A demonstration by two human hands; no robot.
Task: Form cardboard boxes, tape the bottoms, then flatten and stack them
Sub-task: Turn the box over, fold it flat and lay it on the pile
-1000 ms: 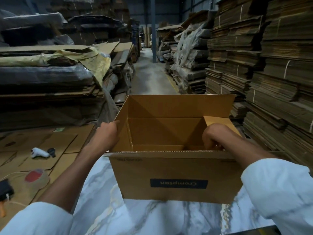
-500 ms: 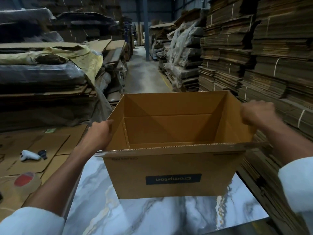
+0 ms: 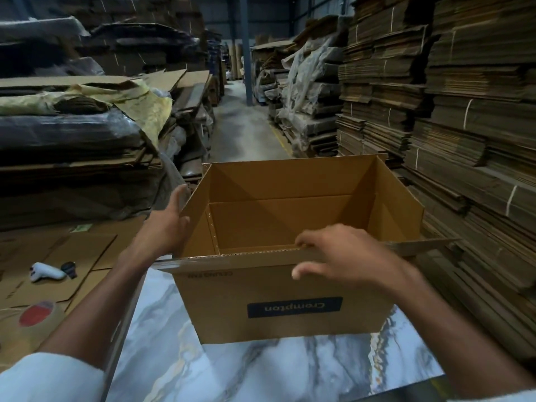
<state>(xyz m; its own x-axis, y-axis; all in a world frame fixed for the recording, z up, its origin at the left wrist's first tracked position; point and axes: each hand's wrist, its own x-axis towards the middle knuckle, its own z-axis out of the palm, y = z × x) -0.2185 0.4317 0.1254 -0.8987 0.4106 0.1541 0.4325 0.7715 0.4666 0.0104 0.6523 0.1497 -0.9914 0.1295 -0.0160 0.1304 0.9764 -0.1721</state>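
1. Cardboard Crompton box (image 3: 290, 309) sits mouth-up, logo inverted, mid marble table (image 3: 261, 372).
2. Left hand (image 3: 165, 227), fingers straight, presses the side flap (image 3: 197, 216) at the box's 9 o'clock.
3. Right hand (image 3: 342, 256) pinches the near flap (image 3: 232, 258) at 6 o'clock.
4. Smart play: fold the short flaps first and keep the corners square.

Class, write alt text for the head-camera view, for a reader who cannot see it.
An open cardboard box printed Crompton stands on a marbled tabletop; the left hand rests open against its left flap, and the right hand grips the near flap. Beyond, stacks of flattened cardboard line the aisle; a tape roll lies lower left.
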